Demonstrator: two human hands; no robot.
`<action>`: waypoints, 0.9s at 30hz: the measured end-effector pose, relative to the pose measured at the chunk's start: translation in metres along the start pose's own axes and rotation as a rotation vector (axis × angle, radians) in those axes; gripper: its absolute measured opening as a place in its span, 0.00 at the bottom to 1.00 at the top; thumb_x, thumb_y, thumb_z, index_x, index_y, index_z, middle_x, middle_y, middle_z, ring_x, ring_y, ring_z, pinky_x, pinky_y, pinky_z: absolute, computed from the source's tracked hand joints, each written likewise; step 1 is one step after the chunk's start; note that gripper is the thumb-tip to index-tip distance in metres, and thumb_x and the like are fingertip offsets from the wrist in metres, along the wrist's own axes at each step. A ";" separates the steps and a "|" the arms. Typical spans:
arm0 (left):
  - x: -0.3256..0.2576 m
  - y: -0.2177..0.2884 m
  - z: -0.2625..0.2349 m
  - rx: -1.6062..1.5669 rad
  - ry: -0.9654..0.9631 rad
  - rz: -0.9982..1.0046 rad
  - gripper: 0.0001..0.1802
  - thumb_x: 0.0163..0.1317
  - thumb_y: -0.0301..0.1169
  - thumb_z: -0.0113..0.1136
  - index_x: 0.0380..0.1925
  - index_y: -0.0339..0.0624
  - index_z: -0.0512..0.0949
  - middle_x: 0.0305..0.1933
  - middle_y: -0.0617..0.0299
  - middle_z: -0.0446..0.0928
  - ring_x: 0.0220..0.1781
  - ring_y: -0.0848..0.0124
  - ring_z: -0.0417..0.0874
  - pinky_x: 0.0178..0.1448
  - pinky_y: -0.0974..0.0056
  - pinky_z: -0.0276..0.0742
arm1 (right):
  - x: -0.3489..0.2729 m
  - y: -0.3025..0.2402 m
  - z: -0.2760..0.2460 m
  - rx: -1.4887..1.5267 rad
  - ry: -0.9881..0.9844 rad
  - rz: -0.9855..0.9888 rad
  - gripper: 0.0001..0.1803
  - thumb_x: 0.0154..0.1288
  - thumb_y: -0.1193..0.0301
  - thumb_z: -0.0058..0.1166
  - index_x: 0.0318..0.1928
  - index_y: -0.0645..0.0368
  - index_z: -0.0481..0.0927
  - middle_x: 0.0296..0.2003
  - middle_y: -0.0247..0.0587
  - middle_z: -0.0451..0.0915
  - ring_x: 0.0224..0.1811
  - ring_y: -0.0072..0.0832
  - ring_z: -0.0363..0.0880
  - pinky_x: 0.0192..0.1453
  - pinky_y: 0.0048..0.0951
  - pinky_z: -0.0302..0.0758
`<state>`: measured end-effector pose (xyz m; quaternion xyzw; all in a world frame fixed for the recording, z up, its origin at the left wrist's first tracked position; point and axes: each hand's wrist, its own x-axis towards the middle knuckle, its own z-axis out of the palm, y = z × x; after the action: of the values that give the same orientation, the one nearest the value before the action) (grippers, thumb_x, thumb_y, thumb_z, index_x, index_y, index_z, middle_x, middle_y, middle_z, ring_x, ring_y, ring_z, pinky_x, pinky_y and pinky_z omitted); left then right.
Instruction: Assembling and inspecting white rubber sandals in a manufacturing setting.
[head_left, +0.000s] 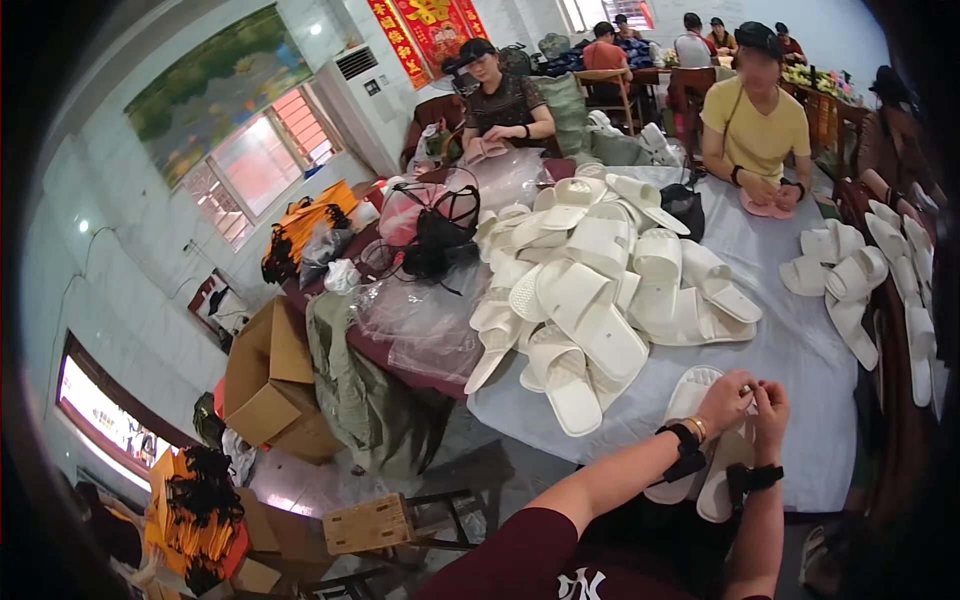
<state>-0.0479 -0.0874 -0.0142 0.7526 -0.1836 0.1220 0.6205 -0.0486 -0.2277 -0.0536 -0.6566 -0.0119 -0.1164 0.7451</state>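
I have a pair of white foam slippers (700, 455) under my wrists at the near edge of the pale plastic-covered table (800, 350). Both hands meet just above it: my left hand (725, 400) and right hand (771, 403) are pinched fingertip to fingertip on something too small to make out, so I cannot tell what either grip has in it. The pair overhangs the table edge, and I judge a nudge from my forearms could tip it to the floor. Just beyond lies the big heap of white slippers (590, 290), loosely piled; a bump could slide some off. To my right a second row of white slippers (880, 280) lines the table. Left of the table an open brown cardboard box (268, 385) stands on the floor, and a red hanging banner with gold characters (425, 30) is on the far wall.
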 end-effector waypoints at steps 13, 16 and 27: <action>0.004 0.003 -0.003 0.244 -0.097 0.045 0.09 0.53 0.28 0.56 0.32 0.33 0.73 0.36 0.46 0.74 0.41 0.49 0.76 0.44 0.55 0.74 | 0.001 -0.007 0.004 0.036 -0.034 0.043 0.05 0.60 0.77 0.56 0.27 0.65 0.77 0.37 0.37 0.78 0.32 0.18 0.73 0.39 0.19 0.69; 0.003 0.010 -0.004 0.158 -0.069 0.053 0.09 0.53 0.27 0.56 0.33 0.33 0.74 0.39 0.46 0.76 0.43 0.49 0.77 0.48 0.56 0.74 | 0.000 -0.014 0.000 0.082 -0.007 0.101 0.05 0.60 0.77 0.57 0.27 0.64 0.78 0.36 0.36 0.78 0.32 0.16 0.72 0.38 0.18 0.69; 0.000 0.003 0.001 0.273 -0.104 0.174 0.07 0.53 0.26 0.54 0.29 0.33 0.76 0.42 0.46 0.77 0.44 0.49 0.77 0.50 0.54 0.74 | -0.002 -0.004 0.003 -0.224 0.013 -0.135 0.04 0.56 0.78 0.53 0.25 0.65 0.76 0.31 0.39 0.78 0.38 0.23 0.75 0.42 0.25 0.72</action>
<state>-0.0495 -0.0887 -0.0114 0.8165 -0.2615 0.1600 0.4892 -0.0507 -0.2251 -0.0500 -0.7326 -0.0382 -0.1712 0.6576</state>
